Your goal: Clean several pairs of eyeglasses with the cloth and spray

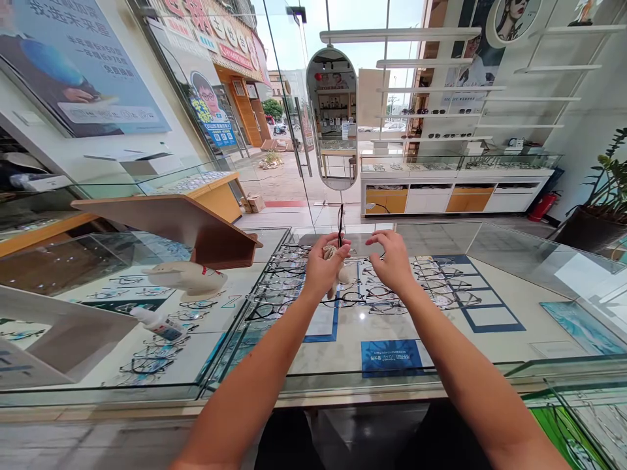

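My left hand (325,264) is raised over the glass display case (313,382), its fingers pinched on a dark pair of glasses (341,225) seen edge-on. Beside it, my right hand (393,261) has its fingers curled and apart, with nothing visible in them. Just under my left hand is a beige figure (347,274), partly hidden by the hand. Several eyeglasses (267,310) lie in rows around and below both hands.
A white bottle (159,324), a pale rounded object (189,277) and a brown wooden stand (181,222) are at the left. An oval mirror (333,117) stands ahead. A blue card (392,358) lies near the front edge, and a potted plant (600,209) is far right.
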A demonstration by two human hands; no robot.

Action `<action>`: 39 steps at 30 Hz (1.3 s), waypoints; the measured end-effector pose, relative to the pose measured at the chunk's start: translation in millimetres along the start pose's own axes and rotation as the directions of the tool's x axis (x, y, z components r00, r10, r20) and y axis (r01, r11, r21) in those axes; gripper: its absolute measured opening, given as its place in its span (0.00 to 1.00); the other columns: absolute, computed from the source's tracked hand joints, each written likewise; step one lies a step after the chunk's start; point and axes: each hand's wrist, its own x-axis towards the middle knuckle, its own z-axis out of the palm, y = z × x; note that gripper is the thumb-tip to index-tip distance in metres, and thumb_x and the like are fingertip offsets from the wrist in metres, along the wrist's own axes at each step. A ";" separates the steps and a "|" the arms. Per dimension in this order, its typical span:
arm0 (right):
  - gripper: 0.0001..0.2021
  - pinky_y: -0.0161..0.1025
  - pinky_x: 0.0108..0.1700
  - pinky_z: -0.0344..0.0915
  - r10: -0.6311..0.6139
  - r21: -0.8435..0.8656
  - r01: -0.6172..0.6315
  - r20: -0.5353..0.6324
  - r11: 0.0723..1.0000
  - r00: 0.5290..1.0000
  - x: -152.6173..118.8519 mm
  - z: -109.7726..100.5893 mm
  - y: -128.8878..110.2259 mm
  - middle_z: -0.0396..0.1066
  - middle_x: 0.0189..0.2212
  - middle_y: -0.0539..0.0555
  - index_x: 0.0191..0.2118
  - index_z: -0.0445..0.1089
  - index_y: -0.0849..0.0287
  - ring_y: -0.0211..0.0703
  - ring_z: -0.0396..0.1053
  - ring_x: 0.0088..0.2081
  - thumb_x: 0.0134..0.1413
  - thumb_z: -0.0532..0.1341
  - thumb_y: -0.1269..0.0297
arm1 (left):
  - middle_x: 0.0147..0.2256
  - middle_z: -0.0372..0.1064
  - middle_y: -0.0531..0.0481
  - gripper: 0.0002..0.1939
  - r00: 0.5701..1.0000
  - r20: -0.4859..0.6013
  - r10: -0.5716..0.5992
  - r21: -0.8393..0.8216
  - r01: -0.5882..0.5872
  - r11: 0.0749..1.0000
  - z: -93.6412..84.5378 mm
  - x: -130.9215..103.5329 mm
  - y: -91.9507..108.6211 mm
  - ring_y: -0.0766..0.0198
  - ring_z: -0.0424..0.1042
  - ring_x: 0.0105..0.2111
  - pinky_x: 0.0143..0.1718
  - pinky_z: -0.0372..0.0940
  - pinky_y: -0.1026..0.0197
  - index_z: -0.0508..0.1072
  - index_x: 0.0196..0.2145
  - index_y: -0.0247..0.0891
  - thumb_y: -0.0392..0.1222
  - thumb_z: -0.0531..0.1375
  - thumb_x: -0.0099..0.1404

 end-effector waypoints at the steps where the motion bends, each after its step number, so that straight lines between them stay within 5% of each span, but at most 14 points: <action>1: 0.13 0.59 0.66 0.64 -0.002 0.066 0.003 -0.006 0.998 1.000 0.5 -0.4 -1.4 0.78 0.53 0.60 0.46 0.81 0.53 0.62 0.70 0.60 0.59 0.62 0.70 | 0.45 0.81 0.48 0.28 1.000 0.022 0.000 0.015 0.000 1.000 0.4 -1.2 -0.1 0.65 0.78 0.34 0.44 0.73 0.59 0.75 0.52 0.41 0.57 0.75 0.61; 4: 0.12 0.57 0.67 0.64 0.026 0.296 -0.031 0.024 0.955 0.999 1.2 0.2 -6.2 0.81 0.52 0.58 0.49 0.84 0.50 0.58 0.73 0.60 0.66 0.65 0.56 | 0.46 0.82 0.47 0.33 0.997 0.063 -0.035 0.054 0.031 0.998 2.6 -6.0 0.3 0.62 0.80 0.36 0.45 0.73 0.56 0.72 0.56 0.42 0.56 0.76 0.59; 8: 0.13 0.56 0.66 0.66 0.114 0.480 -0.147 0.098 0.865 0.989 0.3 6.0 -9.7 0.81 0.51 0.58 0.45 0.87 0.49 0.57 0.76 0.58 0.60 0.70 0.51 | 0.47 0.81 0.46 0.38 0.993 0.092 -0.077 0.159 0.061 0.985 6.1 -13.0 1.5 0.58 0.80 0.39 0.43 0.71 0.57 0.68 0.58 0.43 0.57 0.77 0.57; 13: 0.12 0.52 0.61 0.70 0.167 0.566 -0.227 0.156 0.793 0.973 -1.5 12.3 -12.7 0.82 0.47 0.57 0.38 0.88 0.51 0.56 0.78 0.52 0.56 0.72 0.50 | 0.55 0.79 0.43 0.35 0.986 0.159 -0.056 0.235 0.017 0.972 8.4 -19.4 3.8 0.54 0.80 0.52 0.53 0.70 0.54 0.68 0.57 0.44 0.55 0.77 0.59; 20: 0.14 0.51 0.56 0.70 0.140 0.601 -0.154 0.069 0.784 0.988 1.0 4.2 -17.7 0.85 0.37 0.53 0.34 0.86 0.51 0.54 0.79 0.46 0.59 0.70 0.47 | 0.58 0.73 0.42 0.41 0.968 0.184 -0.173 0.210 0.133 0.969 7.2 -16.1 8.4 0.54 0.77 0.51 0.52 0.70 0.53 0.65 0.62 0.44 0.52 0.75 0.56; 22: 0.15 0.51 0.58 0.70 0.192 0.600 -0.151 -0.005 0.786 0.981 4.4 -1.5 -14.3 0.86 0.39 0.54 0.34 0.86 0.52 0.55 0.79 0.48 0.59 0.70 0.47 | 0.55 0.74 0.44 0.35 0.931 0.181 -0.317 0.141 0.295 0.945 4.6 -11.8 9.2 0.57 0.76 0.44 0.44 0.69 0.55 0.67 0.60 0.43 0.52 0.70 0.58; 25: 0.16 0.52 0.59 0.69 0.278 0.602 -0.172 -0.086 0.779 0.957 9.6 -8.5 -7.0 0.87 0.41 0.56 0.37 0.87 0.53 0.57 0.79 0.50 0.58 0.71 0.46 | 0.42 0.74 0.48 0.32 0.801 0.222 -0.556 0.027 0.565 0.825 -0.1 -6.8 9.4 0.60 0.71 0.34 0.33 0.65 0.59 0.70 0.57 0.41 0.44 0.62 0.52; 27: 0.17 0.52 0.59 0.69 0.311 0.607 -0.188 -0.102 0.772 0.945 11.6 -10.4 -3.4 0.87 0.42 0.57 0.38 0.87 0.54 0.58 0.79 0.51 0.57 0.71 0.45 | 0.36 0.72 0.51 0.35 0.740 0.239 -0.629 0.054 0.637 0.769 -3.0 -6.0 9.4 0.60 0.71 0.32 0.30 0.63 0.61 0.70 0.56 0.42 0.39 0.61 0.47; 34: 0.16 0.53 0.59 0.70 0.286 0.595 -0.176 -0.094 0.784 0.954 10.6 -5.9 0.1 0.87 0.42 0.57 0.39 0.88 0.53 0.59 0.81 0.51 0.59 0.70 0.47 | 0.34 0.74 0.55 0.35 0.659 0.385 -0.646 0.258 0.596 0.761 -7.6 -13.1 14.9 0.61 0.75 0.31 0.29 0.65 0.62 0.70 0.55 0.46 0.38 0.72 0.49; 39: 0.17 0.51 0.57 0.72 0.281 0.565 -0.184 -0.090 0.805 0.955 10.7 -7.1 1.8 0.87 0.44 0.57 0.41 0.88 0.53 0.58 0.81 0.52 0.61 0.69 0.46 | 0.27 0.66 0.61 0.33 0.678 0.399 -0.618 0.260 0.562 0.785 -5.7 -14.9 15.6 0.68 0.67 0.22 0.21 0.56 0.67 0.74 0.49 0.43 0.49 0.80 0.48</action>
